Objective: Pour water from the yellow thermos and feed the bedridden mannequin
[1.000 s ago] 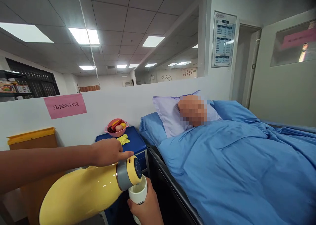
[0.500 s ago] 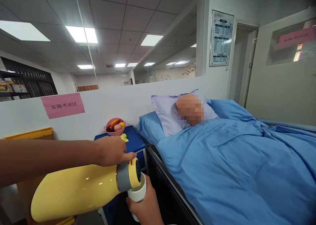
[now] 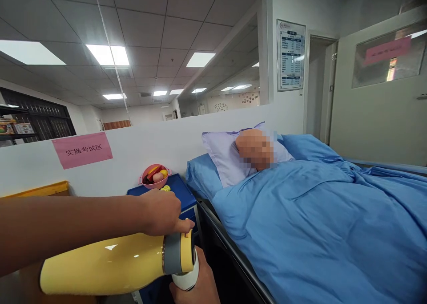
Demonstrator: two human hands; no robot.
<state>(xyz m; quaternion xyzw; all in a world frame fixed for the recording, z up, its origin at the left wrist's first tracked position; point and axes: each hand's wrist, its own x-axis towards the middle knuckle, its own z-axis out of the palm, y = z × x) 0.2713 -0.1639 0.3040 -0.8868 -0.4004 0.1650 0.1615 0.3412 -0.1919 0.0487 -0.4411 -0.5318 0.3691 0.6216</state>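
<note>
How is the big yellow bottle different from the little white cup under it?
The yellow flask is far bigger than the white cup, and their colours differ. The flask is tipped nearly flat, gripped by the left hand; the cup sits under its mouth in the right hand. Both are held in the air.

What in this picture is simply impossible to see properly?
All in the head view:
- Inside of the white cup: hidden by the yellow flask tipped over its rim, so no liquid or fill level shows.
- The right hand around the cup: cut off by the bottom edge.
- The flask part that the left hand grips: covered by that hand.
- Print on the wall chart: too small.
- Body of the person in bed: under the blue blanket.
</note>
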